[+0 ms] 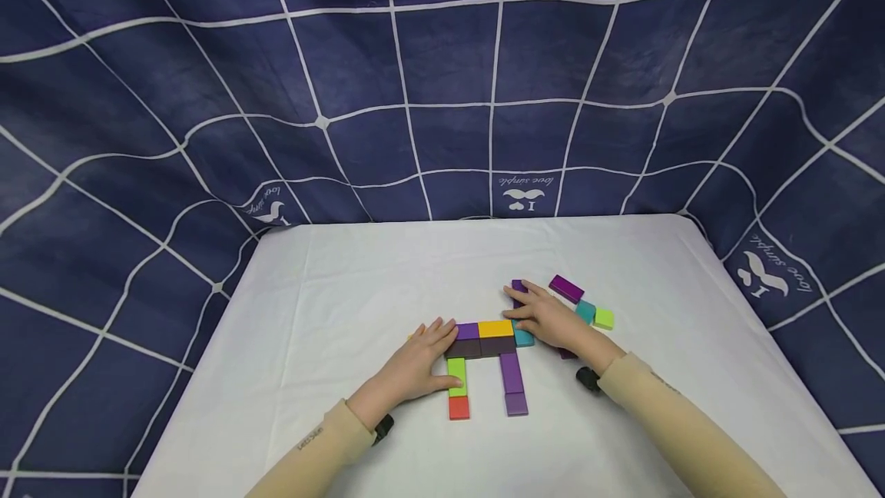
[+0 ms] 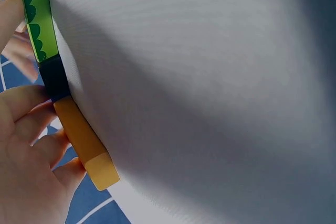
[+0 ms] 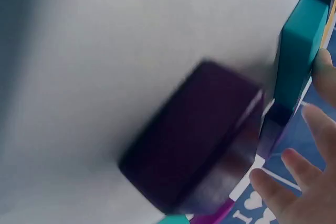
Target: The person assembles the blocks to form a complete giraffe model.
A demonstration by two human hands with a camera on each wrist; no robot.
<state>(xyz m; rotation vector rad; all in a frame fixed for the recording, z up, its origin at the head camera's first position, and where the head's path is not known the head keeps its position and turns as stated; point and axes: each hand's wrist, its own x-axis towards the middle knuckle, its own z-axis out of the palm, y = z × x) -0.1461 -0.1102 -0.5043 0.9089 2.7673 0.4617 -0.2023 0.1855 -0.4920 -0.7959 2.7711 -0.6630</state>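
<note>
My left hand (image 1: 415,363) rests along the left side of a flat figure of coloured blocks, fingers extended. Its thumb lies at a lime green block (image 1: 457,376); in the left wrist view its fingers touch an orange block (image 2: 84,140) and a dark block (image 2: 54,77). On the other side my right hand (image 1: 553,321) spreads its fingers at a teal block (image 1: 524,336) and a dark purple block (image 1: 518,292) above it. In the right wrist view the thumb touches the long side of the teal block. A purple block (image 1: 467,330) and a yellow block (image 1: 495,328) form the figure's top row.
A red block (image 1: 459,407) and a purple block (image 1: 515,404) end the two lower strips. To the right lie a magenta block (image 1: 566,289), a second teal block (image 1: 585,311) and a small lime block (image 1: 604,319). A white cloth (image 1: 359,275) covers the table, with a navy curtain behind.
</note>
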